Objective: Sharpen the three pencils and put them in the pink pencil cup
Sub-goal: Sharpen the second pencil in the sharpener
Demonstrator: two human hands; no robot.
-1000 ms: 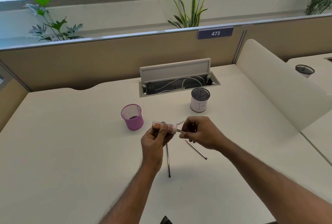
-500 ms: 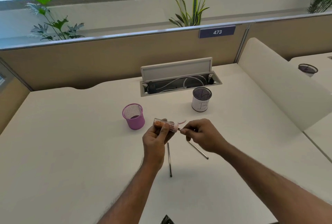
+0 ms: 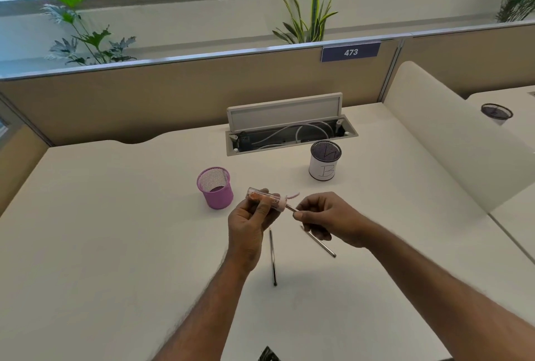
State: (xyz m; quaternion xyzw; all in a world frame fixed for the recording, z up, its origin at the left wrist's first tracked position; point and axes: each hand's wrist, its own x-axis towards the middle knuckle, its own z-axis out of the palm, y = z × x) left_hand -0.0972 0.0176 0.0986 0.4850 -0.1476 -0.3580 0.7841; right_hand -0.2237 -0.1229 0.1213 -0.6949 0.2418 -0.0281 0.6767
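My left hand [image 3: 249,223] grips a clear tube-shaped sharpener [image 3: 265,198] with a pale pink end, held above the desk. My right hand [image 3: 327,217] pinches a pencil [image 3: 291,209] whose tip sits in the sharpener's pink end; most of that pencil is hidden by the fingers. Two more pencils lie on the white desk [image 3: 115,244]: one dark pencil [image 3: 272,258] below my left hand, another pencil [image 3: 321,244] partly under my right hand. The pink mesh pencil cup [image 3: 215,188] stands upright just left of the sharpener and looks empty.
A white cup with a dark mesh rim [image 3: 324,160] stands behind my right hand. An open cable tray [image 3: 289,131] with white cables lies at the back of the desk. A white divider panel [image 3: 451,134] borders the right side. A dark object [image 3: 267,355] peeks at the front edge.
Both hands have stayed close together at the sharpener. My right hand's fingers have shifted slightly on the pencil; the two loose pencils and the cup have not moved.
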